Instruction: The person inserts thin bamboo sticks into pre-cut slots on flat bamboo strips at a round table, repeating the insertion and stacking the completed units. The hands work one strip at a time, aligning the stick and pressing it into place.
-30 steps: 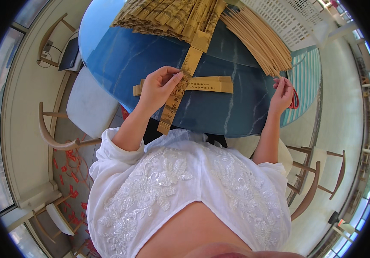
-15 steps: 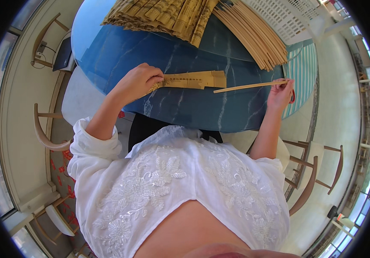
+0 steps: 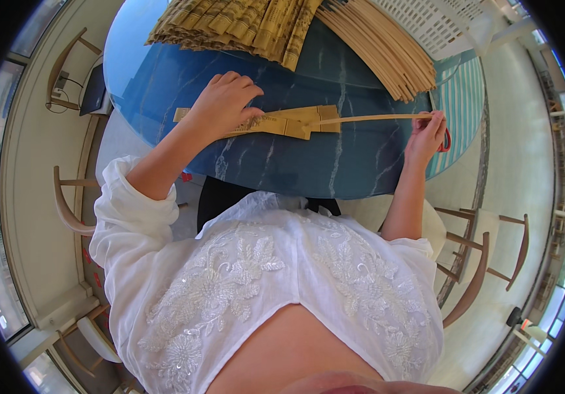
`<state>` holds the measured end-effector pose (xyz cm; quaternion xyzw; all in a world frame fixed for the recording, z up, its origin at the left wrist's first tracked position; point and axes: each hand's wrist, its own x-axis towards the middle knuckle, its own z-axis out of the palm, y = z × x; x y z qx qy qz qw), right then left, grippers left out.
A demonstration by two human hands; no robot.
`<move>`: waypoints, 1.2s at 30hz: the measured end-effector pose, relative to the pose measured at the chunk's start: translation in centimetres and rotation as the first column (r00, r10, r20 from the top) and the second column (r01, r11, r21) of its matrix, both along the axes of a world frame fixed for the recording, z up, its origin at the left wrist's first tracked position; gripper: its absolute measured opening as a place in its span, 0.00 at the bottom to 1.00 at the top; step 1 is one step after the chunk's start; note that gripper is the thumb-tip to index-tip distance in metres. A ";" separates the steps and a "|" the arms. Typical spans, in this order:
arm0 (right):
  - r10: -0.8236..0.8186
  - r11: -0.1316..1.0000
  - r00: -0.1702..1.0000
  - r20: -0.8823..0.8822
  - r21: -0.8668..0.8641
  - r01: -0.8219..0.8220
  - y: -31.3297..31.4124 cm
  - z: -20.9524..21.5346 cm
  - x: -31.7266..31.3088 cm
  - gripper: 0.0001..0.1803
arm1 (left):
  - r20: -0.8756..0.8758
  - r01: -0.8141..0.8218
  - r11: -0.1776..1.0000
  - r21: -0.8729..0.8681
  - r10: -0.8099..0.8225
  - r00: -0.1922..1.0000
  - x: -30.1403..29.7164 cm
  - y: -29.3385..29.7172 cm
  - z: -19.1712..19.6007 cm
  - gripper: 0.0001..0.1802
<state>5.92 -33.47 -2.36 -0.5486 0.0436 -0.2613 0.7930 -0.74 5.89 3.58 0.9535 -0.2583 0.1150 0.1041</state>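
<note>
My left hand [image 3: 225, 103] lies flat on a short stack of tan bamboo slats [image 3: 295, 122] on the round blue marbled table [image 3: 276, 167], pressing them down. My right hand [image 3: 429, 132] pinches the end of one thin bamboo strip [image 3: 368, 119] whose other end reaches the stack of slats. Something red [image 3: 447, 139] shows just behind my right hand. A heap of printed bamboo slats [image 3: 243, 23] lies at the far side of the table, and a bundle of plain thin strips [image 3: 381, 49] lies to its right.
A white lattice basket [image 3: 443, 20] stands at the back right. A turquoise striped cloth [image 3: 458, 108] covers the table's right edge. Wooden chairs stand at the right [image 3: 486, 256] and at the left [image 3: 66, 203]. A dark stool [image 3: 220, 197] sits under the table.
My left hand laid the slat down and now presses the stack flat. My right hand picked up a thin strip and brought its far end to the stack.
</note>
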 end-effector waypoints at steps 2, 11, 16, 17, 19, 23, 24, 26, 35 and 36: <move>-0.003 1.000 1.000 -0.005 -0.005 0.003 0.0 0.1 0.0 0.12 | -0.013 0.176 0.975 -0.135 -0.179 0.984 -0.3 -1.6 -0.5 0.11; 0.029 0.999 0.999 0.028 -0.022 -0.028 -0.4 -0.3 0.2 0.13 | -0.112 0.306 0.887 -0.346 -0.363 0.925 0.0 -5.6 -3.3 0.09; 0.035 0.999 0.999 0.040 -0.023 -0.034 -0.4 -0.3 0.1 0.13 | -0.171 0.296 0.879 -0.373 -0.379 0.910 0.2 -5.5 -3.5 0.11; 0.035 0.999 0.999 0.041 -0.025 -0.034 -0.4 -0.3 0.2 0.13 | -0.180 0.288 0.874 -0.392 -0.380 0.907 0.1 -5.4 -3.5 0.11; 0.032 0.999 0.999 0.041 -0.025 -0.031 -0.5 -0.4 0.2 0.13 | -0.198 0.273 0.861 -0.429 -0.384 0.902 0.0 -5.4 -3.3 0.11; 0.023 1.000 0.999 0.029 -0.021 -0.023 -0.4 -0.4 0.2 0.13 | -0.130 0.325 0.861 -0.391 -0.401 0.907 0.0 -5.2 -3.3 0.13; 0.020 1.000 0.999 0.025 -0.021 -0.020 -0.4 -0.3 0.2 0.13 | -0.111 0.338 0.863 -0.375 -0.404 0.908 0.1 -5.2 -3.5 0.13; 0.032 0.999 0.999 0.036 -0.025 -0.031 -0.4 -0.3 0.1 0.13 | -0.067 0.344 0.876 -0.339 -0.387 0.920 0.0 -5.2 -3.9 0.14; 0.042 0.999 0.996 0.074 -0.013 -0.041 -0.6 -0.5 0.2 0.13 | -0.117 0.185 0.901 -0.392 -0.248 0.962 0.6 -5.4 -3.7 0.14; 0.038 0.999 0.996 0.075 -0.013 -0.037 -0.6 -0.5 0.2 0.14 | -0.156 0.168 0.898 -0.407 -0.249 0.956 0.7 -5.4 -3.7 0.14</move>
